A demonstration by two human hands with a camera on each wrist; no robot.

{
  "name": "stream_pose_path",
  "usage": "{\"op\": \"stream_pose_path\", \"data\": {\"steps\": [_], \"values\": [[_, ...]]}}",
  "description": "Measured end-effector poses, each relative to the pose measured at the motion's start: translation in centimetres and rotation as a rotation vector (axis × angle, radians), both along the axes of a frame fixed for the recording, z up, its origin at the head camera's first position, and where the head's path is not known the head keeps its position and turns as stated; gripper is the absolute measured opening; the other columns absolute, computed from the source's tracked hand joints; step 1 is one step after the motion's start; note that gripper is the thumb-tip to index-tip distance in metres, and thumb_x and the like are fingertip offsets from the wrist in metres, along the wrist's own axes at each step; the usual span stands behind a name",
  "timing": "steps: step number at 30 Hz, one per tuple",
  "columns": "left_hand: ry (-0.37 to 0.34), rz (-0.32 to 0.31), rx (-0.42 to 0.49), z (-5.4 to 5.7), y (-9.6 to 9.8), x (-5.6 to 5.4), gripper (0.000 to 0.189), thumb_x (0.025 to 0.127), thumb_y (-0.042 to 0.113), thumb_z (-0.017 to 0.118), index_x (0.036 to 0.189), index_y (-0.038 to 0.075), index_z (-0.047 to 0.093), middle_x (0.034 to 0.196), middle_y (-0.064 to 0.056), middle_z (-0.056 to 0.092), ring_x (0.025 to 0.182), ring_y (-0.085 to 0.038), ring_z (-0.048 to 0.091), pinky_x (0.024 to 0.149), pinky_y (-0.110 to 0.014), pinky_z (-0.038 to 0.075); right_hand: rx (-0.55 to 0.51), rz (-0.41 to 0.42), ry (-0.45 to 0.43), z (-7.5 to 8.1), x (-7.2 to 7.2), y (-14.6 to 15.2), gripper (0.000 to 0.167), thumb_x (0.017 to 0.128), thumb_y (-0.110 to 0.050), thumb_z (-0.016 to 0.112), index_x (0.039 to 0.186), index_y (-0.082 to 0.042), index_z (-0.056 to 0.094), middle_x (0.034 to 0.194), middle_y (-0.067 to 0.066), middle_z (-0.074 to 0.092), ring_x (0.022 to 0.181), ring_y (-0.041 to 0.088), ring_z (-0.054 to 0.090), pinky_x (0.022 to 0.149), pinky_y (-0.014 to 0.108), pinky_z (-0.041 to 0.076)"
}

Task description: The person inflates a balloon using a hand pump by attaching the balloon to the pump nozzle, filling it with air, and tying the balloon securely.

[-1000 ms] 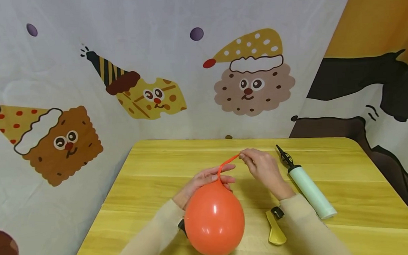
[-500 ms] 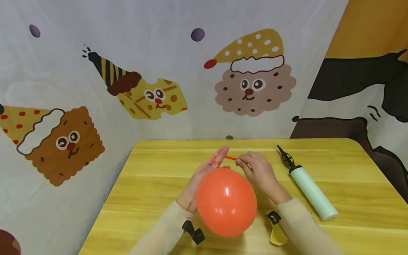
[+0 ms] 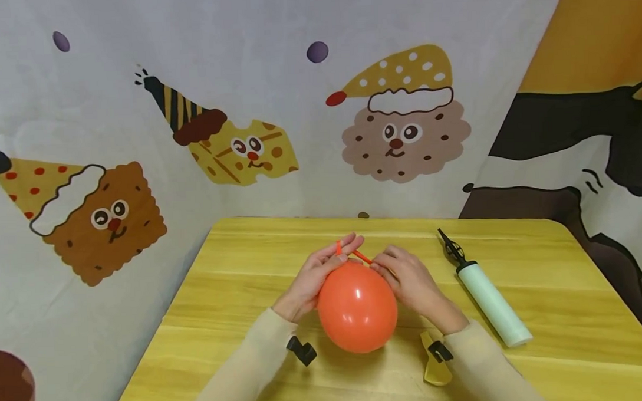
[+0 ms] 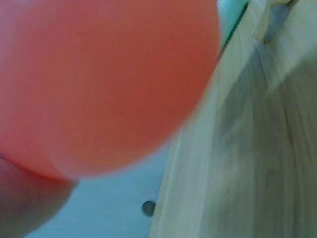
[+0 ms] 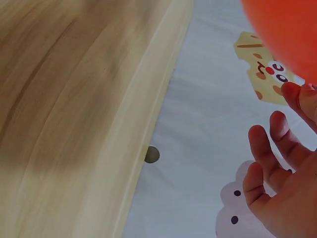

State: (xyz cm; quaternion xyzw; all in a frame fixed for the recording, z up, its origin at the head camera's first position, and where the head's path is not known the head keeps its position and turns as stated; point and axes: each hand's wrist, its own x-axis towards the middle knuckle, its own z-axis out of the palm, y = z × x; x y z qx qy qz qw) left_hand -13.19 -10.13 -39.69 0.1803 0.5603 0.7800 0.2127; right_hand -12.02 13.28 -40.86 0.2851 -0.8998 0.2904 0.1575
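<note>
An inflated orange-red balloon (image 3: 358,308) hangs over the table between my hands, its long neck (image 3: 339,247) at the top. My left hand (image 3: 310,281) holds it at the neck, which is looped over the extended fingers, with the thumb close to the balloon's top. From the right, my right hand (image 3: 413,281) pinches the stretched end of the neck. In the right wrist view, the other fingers (image 5: 280,129) of that hand are bent and spread below the balloon. The balloon fills much of the left wrist view and hides most of the left hand there.
To the right on the wooden table (image 3: 225,345) lies a pale green hand pump (image 3: 491,303) with a black nozzle. A limp yellow balloon (image 3: 437,370) lies near the right sleeve, partly behind a black wrist strap. A cartoon-printed cloth (image 3: 308,136) hangs behind the table.
The left hand has turned upward and the neck now loops over its fingers. The balloon has risen and shifted slightly right, away from the viewer. The right hand has moved down, closer to the balloon.
</note>
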Motion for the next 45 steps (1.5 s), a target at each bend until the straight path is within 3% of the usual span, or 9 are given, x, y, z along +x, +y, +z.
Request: {"op": "stream_pose_path", "data": {"steps": [6,11,16,20,22,32,37,42,45], "values": [[0.110,0.001,-0.203,0.0,0.3,-0.3,0.046,0.111,0.014,0.049,0.156,0.009,0.044,0.157,0.005,0.048,0.151,-0.015,0.034,0.114,-0.047,0.042,0.064,-0.036,0.031,0.3,0.8,-0.1,0.004,0.100,-0.020,0.071,0.099,-0.018,0.074,0.095,-0.001,0.060,0.082,0.017,0.056,0.071,0.039,0.049],[0.318,0.039,-0.430,0.3,0.6,-0.5,0.042,0.110,0.012,0.050,0.152,0.007,0.050,0.155,-0.002,0.051,0.149,-0.018,0.039,0.113,-0.047,0.043,0.159,-0.059,0.171,0.8,1.7,-0.8,0.006,0.097,-0.023,0.075,0.094,-0.018,0.073,0.090,-0.001,0.060,0.085,0.023,0.061,0.074,0.043,0.042],[0.671,0.126,-0.730,0.3,1.4,-0.3,0.039,0.108,0.007,0.054,0.147,0.007,0.058,0.144,-0.001,0.062,0.136,-0.020,0.055,0.110,-0.038,0.048,0.223,-0.037,0.292,1.7,2.2,-1.9,0.014,0.095,-0.022,0.075,0.087,-0.016,0.066,0.081,-0.002,0.061,0.082,0.023,0.063,0.070,0.037,0.040],[1.027,0.248,-1.020,-0.2,2.0,0.2,0.039,0.105,0.012,0.062,0.144,0.015,0.062,0.124,-0.001,0.073,0.115,-0.024,0.067,0.102,-0.043,0.053,0.232,-0.037,0.288,2.1,2.2,-2.5,0.022,0.097,-0.021,0.073,0.079,-0.016,0.061,0.072,-0.004,0.059,0.068,0.018,0.057,0.063,0.032,0.036],[1.161,0.296,-1.112,-0.5,2.2,0.4,0.040,0.104,0.016,0.066,0.143,0.017,0.063,0.115,0.000,0.076,0.109,-0.023,0.068,0.099,-0.045,0.053,0.229,-0.046,0.277,2.3,2.3,-2.6,0.024,0.097,-0.022,0.074,0.077,-0.015,0.062,0.069,-0.005,0.059,0.063,0.016,0.054,0.060,0.030,0.035],[1.465,0.454,-1.148,-1.8,2.4,0.0,0.032,0.097,0.025,0.075,0.128,0.023,0.070,0.131,0.014,0.069,0.110,-0.014,0.066,0.102,-0.039,0.049,0.135,-0.044,0.131,2.9,2.7,-2.7,0.028,0.097,-0.020,0.074,0.073,-0.017,0.062,0.060,-0.011,0.044,0.052,0.005,0.039,0.063,0.047,0.054],[1.525,0.494,-1.112,-2.1,2.6,-0.2,0.027,0.099,0.023,0.073,0.126,0.023,0.073,0.123,0.013,0.072,0.110,-0.013,0.066,0.100,-0.037,0.051,0.166,-0.064,0.113,3.3,2.9,-2.7,0.026,0.097,-0.020,0.075,0.074,-0.016,0.063,0.059,-0.011,0.043,0.051,0.005,0.037,0.057,0.037,0.045],[1.576,0.543,-1.035,-2.3,2.4,-0.3,0.024,0.099,0.021,0.073,0.122,0.020,0.074,0.116,0.009,0.075,0.110,-0.015,0.067,0.101,-0.036,0.052,0.183,-0.064,0.090,3.5,3.0,-2.8,0.026,0.096,-0.021,0.077,0.075,-0.016,0.063,0.058,-0.012,0.045,0.051,0.005,0.039,0.061,0.041,0.048],[1.525,0.542,-0.961,-2.4,2.3,-0.4,0.021,0.100,0.020,0.070,0.121,0.017,0.075,0.116,0.007,0.075,0.111,-0.016,0.068,0.100,-0.038,0.052,0.171,-0.064,0.051,3.7,3.0,-2.6,0.026,0.098,-0.026,0.074,0.075,-0.019,0.064,0.059,-0.014,0.045,0.052,0.003,0.039,0.060,0.037,0.045]]}}
